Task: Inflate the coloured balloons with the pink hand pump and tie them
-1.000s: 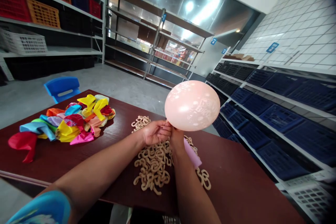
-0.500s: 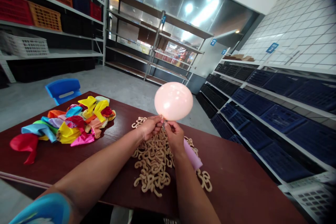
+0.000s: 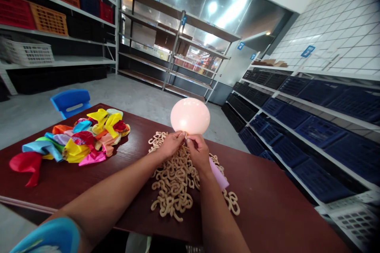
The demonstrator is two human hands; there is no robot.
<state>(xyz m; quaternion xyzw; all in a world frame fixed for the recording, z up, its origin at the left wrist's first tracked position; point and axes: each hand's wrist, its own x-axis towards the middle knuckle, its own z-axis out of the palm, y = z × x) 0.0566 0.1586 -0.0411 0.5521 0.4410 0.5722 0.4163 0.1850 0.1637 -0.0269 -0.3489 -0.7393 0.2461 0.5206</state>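
An inflated pale pink balloon [image 3: 190,115] stands above my two hands, its neck at their fingertips. My left hand [image 3: 174,142] is closed, pinching the neck from the left. From the right, the fingers of my right hand [image 3: 198,147] are pressed together at the same neck; the exact grip is partly hidden behind the fingers. Below both hands lies a heap of beige curled pieces [image 3: 173,178], some hooked like an S, on the dark red table [image 3: 261,197]. A lilac cylinder [image 3: 218,174] rests beside my right forearm, which covers part of it.
A pile of limp colourful balloons [image 3: 80,138] lies on the table's left side. Behind it stands a blue chair [image 3: 70,102]. Shelves [image 3: 148,61] line the back, with coloured crates [image 3: 49,19] at left and dark blue crates [image 3: 314,134] at right.
The balloon looks smaller and has shifted slightly left and down. My fingers have drawn closer together at its neck. The heap and the limp balloons stay in place.
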